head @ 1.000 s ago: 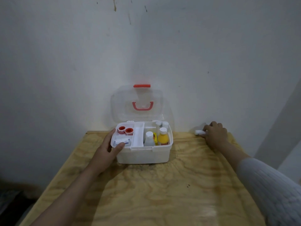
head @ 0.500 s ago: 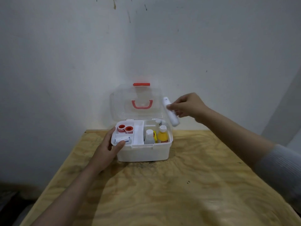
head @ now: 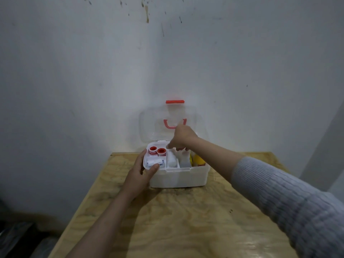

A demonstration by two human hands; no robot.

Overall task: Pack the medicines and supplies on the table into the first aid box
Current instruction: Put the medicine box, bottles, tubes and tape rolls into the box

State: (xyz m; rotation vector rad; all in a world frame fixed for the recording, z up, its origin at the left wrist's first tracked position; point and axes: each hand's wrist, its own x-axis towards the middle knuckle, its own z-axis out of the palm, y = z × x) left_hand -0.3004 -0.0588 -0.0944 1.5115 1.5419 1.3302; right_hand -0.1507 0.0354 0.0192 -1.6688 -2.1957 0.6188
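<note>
The right hand [head: 183, 137] is hanging over the open first aid box [head: 178, 176], its fingers pointing down into the narrow middle compartment of the tray. Just under these fingers a white roll [head: 171, 159] is lying in that compartment, its long axis running from the back of the box toward the front, along the compartment. So the roll is lying directly below the right hand, and this hand is much nearer to it than the other one. I cannot tell whether the fingertips are pinching the far end of the roll or have let it go, because the knuckles are covering that spot.

The left hand [head: 143, 173] is gripping the front left corner of the box, the thumb resting on the tray's rim.

The right forearm is crossing over the right side of the box, so the yellow bottle [head: 198, 160] and the white bottle [head: 185, 162] there are showing only partly. The clear lid [head: 149, 125] is standing upright behind.
</note>
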